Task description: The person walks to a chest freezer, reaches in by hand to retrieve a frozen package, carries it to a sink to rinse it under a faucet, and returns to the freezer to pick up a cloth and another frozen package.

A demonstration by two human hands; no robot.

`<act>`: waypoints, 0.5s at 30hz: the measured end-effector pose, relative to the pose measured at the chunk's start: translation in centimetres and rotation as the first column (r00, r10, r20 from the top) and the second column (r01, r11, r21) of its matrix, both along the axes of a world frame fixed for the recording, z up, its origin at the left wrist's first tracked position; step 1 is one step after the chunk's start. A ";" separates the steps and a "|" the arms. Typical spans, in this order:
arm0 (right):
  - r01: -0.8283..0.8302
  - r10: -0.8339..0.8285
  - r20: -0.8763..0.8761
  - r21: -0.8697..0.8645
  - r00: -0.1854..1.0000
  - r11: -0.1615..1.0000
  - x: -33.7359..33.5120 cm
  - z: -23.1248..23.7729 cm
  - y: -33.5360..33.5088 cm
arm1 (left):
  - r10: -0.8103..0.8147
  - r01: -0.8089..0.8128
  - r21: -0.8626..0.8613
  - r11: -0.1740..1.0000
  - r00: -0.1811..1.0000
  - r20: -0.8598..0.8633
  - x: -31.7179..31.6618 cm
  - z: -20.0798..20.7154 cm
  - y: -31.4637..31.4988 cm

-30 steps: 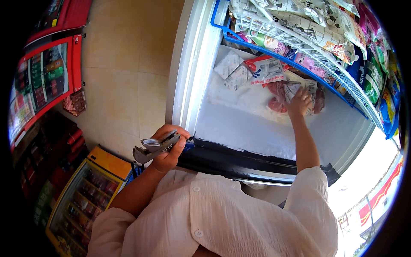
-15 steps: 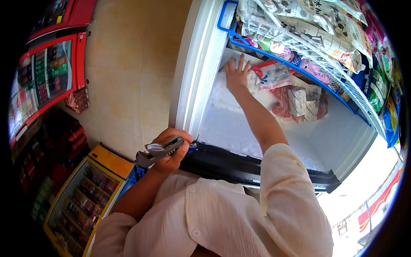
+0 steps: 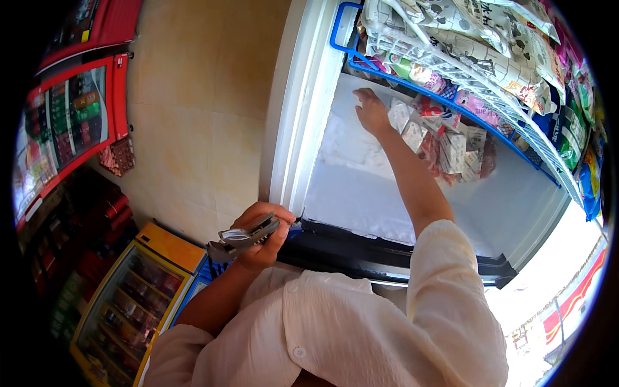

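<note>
Over an open freezer (image 3: 282,109), we are holding our right arm outstretched, the right hand (image 3: 374,116) hovering low at the far left of the frosty white floor (image 3: 348,161). We are holding its fingers half open, loosely parted and slightly bent, and the hand is appearing empty; whether the fingertips are touching the frost, we cannot tell. Just to the right of that hand, white packets (image 3: 399,116) are lying in a loose row that is running toward a pack of red meat (image 3: 429,151), partly covering it. A red-and-white bag (image 3: 440,115) is lying beside them, close under the blue rim (image 3: 412,82) of a white wire basket (image 3: 445,63). That basket is carrying large white printed bags (image 3: 496,61), while a pink package (image 3: 476,105) is showing beneath.

Near the freezer's front left corner, we are gripping a grey metal tool (image 3: 240,240) in the left hand (image 3: 259,258), fingers and thumb closed around it; its exact kind we cannot tell. We are wearing a cream shirt (image 3: 374,322). To our left, tan tiles (image 3: 193,97) are stretching toward a red-framed fridge (image 3: 120,97), and a yellow-framed cabinet (image 3: 171,248) is standing near our left forearm.
</note>
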State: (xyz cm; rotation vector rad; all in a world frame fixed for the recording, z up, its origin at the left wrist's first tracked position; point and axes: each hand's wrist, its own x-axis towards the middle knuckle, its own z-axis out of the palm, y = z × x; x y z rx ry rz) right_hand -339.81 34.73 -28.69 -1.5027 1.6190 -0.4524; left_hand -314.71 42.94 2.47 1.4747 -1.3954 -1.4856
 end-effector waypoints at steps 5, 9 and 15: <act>0.037 -0.047 -0.040 -0.221 0.998 0.975 1.1 -5.9 -3.5 | -0.048 0.050 -0.036 0.998 0.998 0.043 -0.2 0.2 -0.3; 0.005 -0.044 -0.154 -0.246 0.987 0.969 2.9 -6.4 -3.7 | -0.005 0.004 -0.047 0.999 1.000 -0.014 0.1 -0.4 0.2; 0.041 -0.040 0.004 -0.097 0.999 0.994 4.1 -4.5 -1.1 | -0.041 0.042 -0.043 0.998 0.999 0.031 0.3 -0.2 0.4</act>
